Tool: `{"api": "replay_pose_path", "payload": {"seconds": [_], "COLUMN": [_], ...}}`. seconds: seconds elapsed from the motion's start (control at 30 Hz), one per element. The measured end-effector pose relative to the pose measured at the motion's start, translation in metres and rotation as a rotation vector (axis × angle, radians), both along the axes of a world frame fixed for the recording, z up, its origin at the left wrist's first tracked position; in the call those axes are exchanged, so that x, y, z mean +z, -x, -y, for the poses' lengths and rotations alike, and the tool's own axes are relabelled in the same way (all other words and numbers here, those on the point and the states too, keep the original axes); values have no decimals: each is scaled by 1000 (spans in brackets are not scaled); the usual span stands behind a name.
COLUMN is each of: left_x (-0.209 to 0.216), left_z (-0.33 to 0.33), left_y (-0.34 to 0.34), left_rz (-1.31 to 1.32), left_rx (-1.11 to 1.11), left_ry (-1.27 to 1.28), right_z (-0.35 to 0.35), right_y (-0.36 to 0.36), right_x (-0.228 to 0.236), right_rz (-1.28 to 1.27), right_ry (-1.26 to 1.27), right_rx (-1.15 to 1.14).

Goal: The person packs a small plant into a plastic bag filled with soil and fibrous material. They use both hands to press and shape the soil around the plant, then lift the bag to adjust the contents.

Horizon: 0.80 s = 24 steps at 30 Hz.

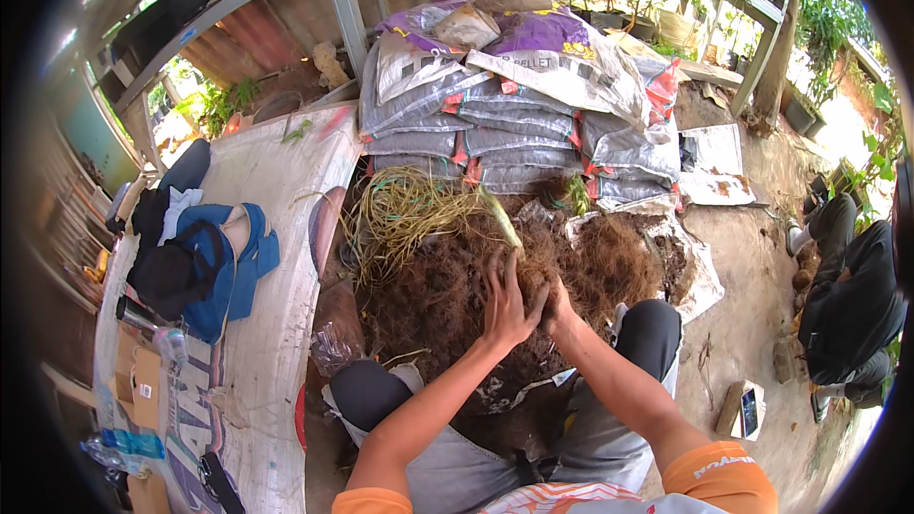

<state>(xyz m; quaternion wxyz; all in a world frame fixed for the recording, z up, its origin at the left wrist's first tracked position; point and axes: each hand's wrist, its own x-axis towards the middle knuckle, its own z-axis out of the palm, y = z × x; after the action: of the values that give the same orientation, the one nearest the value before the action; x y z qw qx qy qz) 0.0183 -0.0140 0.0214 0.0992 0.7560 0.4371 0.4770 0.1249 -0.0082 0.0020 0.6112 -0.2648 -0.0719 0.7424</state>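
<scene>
My left hand (508, 310) and my right hand (558, 308) close from both sides on a clump of brown coir fibre (536, 271). A thick pale-green plant stem (501, 219) rises from the clump, leaning up and to the left. The left fingers lie along the base of the stem, with the thumb toward the right hand. Most of the right fingers are hidden behind the clump. Beneath both hands spreads a heap of loose brown fibre (428, 309). At its far left lies a tangle of thin yellow-green strands (409, 214).
Stacked grey sacks (519, 148) stand beyond the heap. On the left, a long white board (276, 324) carries a blue bag (243, 266), a black cap (169, 268) and bottles. At right sit a phone on a block (749, 412) and another person in dark clothes (857, 295).
</scene>
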Motion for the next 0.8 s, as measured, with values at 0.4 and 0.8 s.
{"api": "replay_pose_path", "payload": {"seconds": [0.4,0.8], "left_x": [-11,-5], "left_z": [3,-7], "left_y": [1,0], "left_rz": [223,651], "left_rx": [17,-5], "left_ry": [48,286], "right_z": [5,-10], "right_y": [15,11], "right_x": [5,31], "right_rz": [224,492], "right_ry": [-3,-98], "right_rx": [15,46]}}
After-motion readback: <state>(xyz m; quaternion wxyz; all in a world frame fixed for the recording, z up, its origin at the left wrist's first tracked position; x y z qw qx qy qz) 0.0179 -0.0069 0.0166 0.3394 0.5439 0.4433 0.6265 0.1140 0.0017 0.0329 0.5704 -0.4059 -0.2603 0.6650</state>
